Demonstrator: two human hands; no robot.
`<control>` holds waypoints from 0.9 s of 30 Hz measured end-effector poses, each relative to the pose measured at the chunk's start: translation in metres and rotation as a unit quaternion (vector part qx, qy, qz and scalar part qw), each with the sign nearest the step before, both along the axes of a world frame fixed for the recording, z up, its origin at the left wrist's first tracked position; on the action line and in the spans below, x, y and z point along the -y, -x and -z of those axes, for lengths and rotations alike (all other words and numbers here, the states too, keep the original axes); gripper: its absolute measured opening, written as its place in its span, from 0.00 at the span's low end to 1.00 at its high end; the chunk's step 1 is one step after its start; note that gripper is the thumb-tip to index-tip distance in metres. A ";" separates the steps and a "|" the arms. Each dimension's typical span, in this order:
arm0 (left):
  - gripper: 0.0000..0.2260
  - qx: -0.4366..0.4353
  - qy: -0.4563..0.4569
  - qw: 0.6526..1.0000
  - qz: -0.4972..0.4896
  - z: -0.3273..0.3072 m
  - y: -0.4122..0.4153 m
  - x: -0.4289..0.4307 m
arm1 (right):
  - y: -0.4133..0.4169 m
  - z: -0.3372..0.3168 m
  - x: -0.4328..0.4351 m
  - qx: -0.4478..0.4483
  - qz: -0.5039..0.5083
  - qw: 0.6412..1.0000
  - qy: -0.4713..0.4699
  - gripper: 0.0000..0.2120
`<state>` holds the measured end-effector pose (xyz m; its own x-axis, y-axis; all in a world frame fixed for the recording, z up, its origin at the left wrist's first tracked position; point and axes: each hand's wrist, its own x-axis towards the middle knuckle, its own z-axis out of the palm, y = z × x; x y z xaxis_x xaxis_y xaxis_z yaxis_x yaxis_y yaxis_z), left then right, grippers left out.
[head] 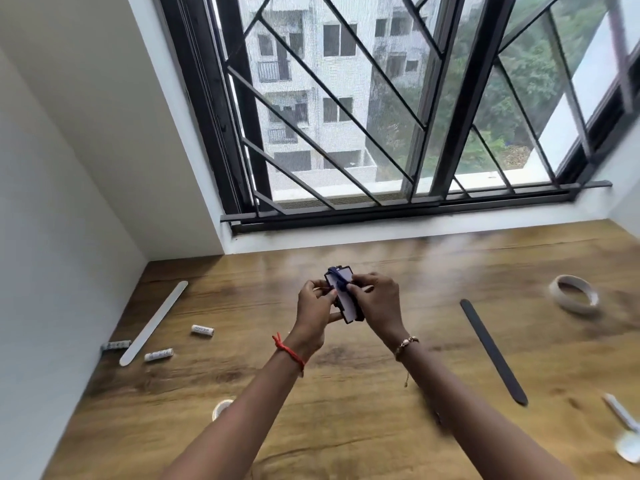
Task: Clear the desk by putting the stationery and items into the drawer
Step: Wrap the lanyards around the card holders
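Above wooden desk (349,396), card holder (343,300) between left hand (313,308) and right hand (380,303)

Left hand (313,306) and right hand (377,303) hold a dark-corded white card holder (343,301) above the desk (381,410); batteries (202,330) lie at 8 o'clock, a tape roll (575,308) at 3 o'clock.

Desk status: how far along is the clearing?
Nothing visibly stowed; no drawer in view. Left hand and right hand grip a corded badge holder. Left on the desk: three batteries, white strip, dark strip, two tape rolls, a blurred white item.
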<state>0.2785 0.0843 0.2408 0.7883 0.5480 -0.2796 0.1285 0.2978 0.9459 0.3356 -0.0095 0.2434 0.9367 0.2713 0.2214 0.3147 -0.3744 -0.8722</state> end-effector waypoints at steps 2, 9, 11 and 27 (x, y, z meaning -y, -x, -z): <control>0.05 -0.007 -0.001 1.000 0.002 0.005 0.000 0.006 | 0.007 0.004 0.003 0.039 -0.003 0.999 0.025 0.09; 0.06 -0.037 -0.013 0.999 0.005 0.018 0.001 0.026 | 0.016 0.015 0.015 0.049 -0.008 0.998 0.031 0.08; 0.07 -0.043 -0.008 0.999 0.009 0.022 0.002 0.029 | 0.017 0.016 0.021 0.018 -0.013 1.000 0.009 0.11; 0.12 -0.146 0.067 0.984 0.071 0.064 0.033 0.077 | 0.013 0.067 0.113 -0.339 -0.046 0.940 -0.009 0.11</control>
<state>0.2456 0.0075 0.1770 0.7290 0.3811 -0.5686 0.4389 0.3772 0.8155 0.3229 -0.1222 0.1766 0.8364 0.3608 -0.4127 -0.2852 -0.3566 -0.8896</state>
